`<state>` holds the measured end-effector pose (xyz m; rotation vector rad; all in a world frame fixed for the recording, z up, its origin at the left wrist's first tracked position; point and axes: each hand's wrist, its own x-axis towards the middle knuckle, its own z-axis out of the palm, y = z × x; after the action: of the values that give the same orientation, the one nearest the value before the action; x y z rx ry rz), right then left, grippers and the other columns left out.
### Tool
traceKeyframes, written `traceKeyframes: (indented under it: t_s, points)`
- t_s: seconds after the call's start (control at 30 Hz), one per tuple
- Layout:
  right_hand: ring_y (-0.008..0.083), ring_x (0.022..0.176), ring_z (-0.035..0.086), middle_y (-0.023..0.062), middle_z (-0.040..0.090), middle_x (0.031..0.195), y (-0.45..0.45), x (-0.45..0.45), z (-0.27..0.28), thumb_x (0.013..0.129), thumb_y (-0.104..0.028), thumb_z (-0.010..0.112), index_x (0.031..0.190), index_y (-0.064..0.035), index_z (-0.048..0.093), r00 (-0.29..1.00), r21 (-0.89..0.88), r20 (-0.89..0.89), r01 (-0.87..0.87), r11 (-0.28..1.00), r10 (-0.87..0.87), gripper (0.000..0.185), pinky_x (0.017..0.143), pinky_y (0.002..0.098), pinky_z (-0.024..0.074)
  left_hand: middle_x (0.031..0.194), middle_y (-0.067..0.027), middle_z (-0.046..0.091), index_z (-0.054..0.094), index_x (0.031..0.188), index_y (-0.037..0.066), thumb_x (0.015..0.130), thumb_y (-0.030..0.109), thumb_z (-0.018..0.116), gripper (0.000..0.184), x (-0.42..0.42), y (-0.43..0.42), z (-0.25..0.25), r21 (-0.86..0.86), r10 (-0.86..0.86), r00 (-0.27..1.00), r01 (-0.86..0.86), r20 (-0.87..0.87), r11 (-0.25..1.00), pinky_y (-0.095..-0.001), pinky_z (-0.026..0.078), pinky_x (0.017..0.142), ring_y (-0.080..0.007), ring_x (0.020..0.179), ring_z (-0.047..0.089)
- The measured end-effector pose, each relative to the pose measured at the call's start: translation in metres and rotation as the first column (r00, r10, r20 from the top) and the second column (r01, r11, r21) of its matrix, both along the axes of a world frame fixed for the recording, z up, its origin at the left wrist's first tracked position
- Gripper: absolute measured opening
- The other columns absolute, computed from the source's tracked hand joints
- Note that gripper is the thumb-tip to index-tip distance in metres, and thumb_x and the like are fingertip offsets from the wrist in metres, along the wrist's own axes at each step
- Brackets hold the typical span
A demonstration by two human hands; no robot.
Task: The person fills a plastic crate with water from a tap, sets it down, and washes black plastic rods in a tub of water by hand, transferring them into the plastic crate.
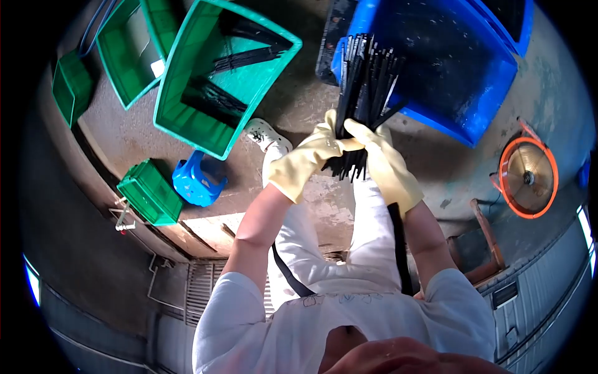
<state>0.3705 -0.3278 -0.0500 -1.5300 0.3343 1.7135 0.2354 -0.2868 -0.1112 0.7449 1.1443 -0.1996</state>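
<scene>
As hands (322, 142) clasp them, black strips (356, 84) protrude both ways.

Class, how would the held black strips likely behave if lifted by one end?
Probably fairly stiff: the strips stand out straight beyond the left hand and right hand. They may slide apart, since one juts sideways and their ends sit uneven.
</scene>
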Motion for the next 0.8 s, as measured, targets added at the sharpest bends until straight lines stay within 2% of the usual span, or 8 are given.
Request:
traceKeyframes:
  t_s: [0.17, 0.2, 0.3, 0.53, 0.6, 0.67, 0.73, 0.8]
  points:
    - [0.0199, 0.099, 0.070, 0.0128, 0.070, 0.110, -0.016, -0.025, -0.071, 0.083, -0.006, 0.078, 0.125, 0.0011, 0.061, 0.948, 0.304, 0.177, -0.309, 0.901, 0.265, 0.046, 0.085, 0.0310, 0.0593, 0.114, -0.0087, 0.068, 0.060, 0.124, 0.002, 0.070, -0.004, 0.068, 0.054, -0.038, -0.055, -0.038, 0.056, 0.387, 0.908, -0.400, 0.157, 0.915, -0.0268, 0.050, 0.085, -0.0139, 0.106, 0.065]
    - [0.0215, 0.100, 0.070, 0.0138, 0.071, 0.110, -0.014, -0.028, -0.066, 0.076, -0.004, 0.083, 0.125, 0.0035, 0.060, 0.720, -0.075, 0.449, -0.559, 0.826, 0.529, 0.055, 0.086, 0.0330, 0.0603, 0.117, -0.0084, 0.067, 0.056, 0.131, 0.002, 0.069, -0.008, 0.062, 0.063, -0.049, -0.060, -0.044, 0.035, 0.378, 0.918, -0.384, 0.125, 0.923, -0.0266, 0.049, 0.086, -0.0147, 0.109, 0.064]
    - [0.0269, 0.108, 0.069, 0.0186, 0.068, 0.121, -0.018, -0.049, -0.111, 0.076, -0.018, 0.085, 0.130, 0.0054, 0.058, 0.505, -0.044, 0.602, -0.753, 0.657, 0.619, 0.066, 0.089, 0.0363, 0.0580, 0.123, -0.0098, 0.065, 0.048, 0.139, 0.005, 0.066, -0.013, 0.053, 0.076, -0.077, -0.075, -0.052, -0.109, 0.690, 0.661, -0.694, 0.294, 0.712, -0.0289, 0.049, 0.096, -0.0199, 0.116, 0.063]
    - [0.0337, 0.132, 0.050, 0.0258, 0.051, 0.141, 0.114, -0.154, -0.055, 0.081, -0.037, 0.083, 0.143, 0.0017, 0.045, 0.578, -0.120, 0.161, -0.793, 0.597, 0.800, 0.082, 0.108, 0.0475, 0.0430, 0.128, -0.0179, 0.067, 0.063, 0.131, -0.005, 0.094, 0.017, 0.068, 0.043, -0.168, -0.026, -0.081, -0.019, 0.729, 0.535, -0.800, 0.427, 0.599, -0.0346, 0.046, 0.107, -0.0259, 0.121, 0.063]
    - [0.0323, 0.135, 0.048, 0.0247, 0.049, 0.144, 0.131, -0.179, -0.085, 0.082, -0.035, 0.082, 0.144, 0.0012, 0.044, 0.654, -0.019, 0.178, -0.745, 0.667, 0.735, 0.081, 0.110, 0.0421, 0.0421, 0.130, -0.0221, 0.066, 0.067, 0.128, -0.002, 0.101, 0.017, 0.055, 0.035, -0.185, 0.035, -0.054, 0.039, 0.678, 0.733, -0.677, -0.052, 0.735, -0.0342, 0.044, 0.109, -0.0240, 0.118, 0.064]
    - [0.0317, 0.150, 0.031, 0.0156, 0.038, 0.160, 0.093, -0.197, -0.176, 0.084, -0.049, 0.076, 0.151, -0.0010, 0.039, 0.880, 0.517, 0.320, -0.473, 0.713, 0.352, 0.091, 0.123, 0.0411, 0.0267, 0.134, -0.0212, 0.062, 0.043, 0.151, 0.001, 0.099, 0.017, 0.060, 0.057, -0.208, 0.051, -0.118, 0.197, 0.745, 0.540, -0.742, -0.391, 0.641, -0.0332, 0.051, 0.097, -0.0291, 0.118, 0.064]
    - [0.0299, 0.139, 0.047, 0.0141, 0.052, 0.149, 0.142, -0.201, -0.166, 0.087, -0.047, 0.075, 0.141, -0.0021, 0.050, 0.325, -0.079, 0.627, -0.877, 0.474, 0.707, 0.074, 0.116, 0.0374, 0.0378, 0.144, -0.0184, 0.055, 0.034, 0.155, 0.004, 0.103, 0.015, 0.049, 0.056, -0.241, 0.071, -0.147, 0.180, 0.605, 0.685, -0.589, -0.406, 0.788, -0.0376, 0.049, 0.100, -0.0293, 0.121, 0.060]
    - [0.0355, 0.129, 0.056, 0.0215, 0.060, 0.136, 0.111, -0.202, -0.178, 0.089, -0.039, 0.074, 0.133, -0.0030, 0.058, 0.345, 0.004, 0.821, -0.801, 0.599, 0.456, 0.059, 0.108, 0.0409, 0.0460, 0.141, -0.0156, 0.059, 0.040, 0.154, 0.010, 0.096, 0.029, 0.066, 0.066, -0.295, 0.061, -0.217, -0.007, 0.452, 0.807, -0.491, -0.381, 0.871, -0.0392, 0.042, 0.108, -0.0273, 0.131, 0.054]
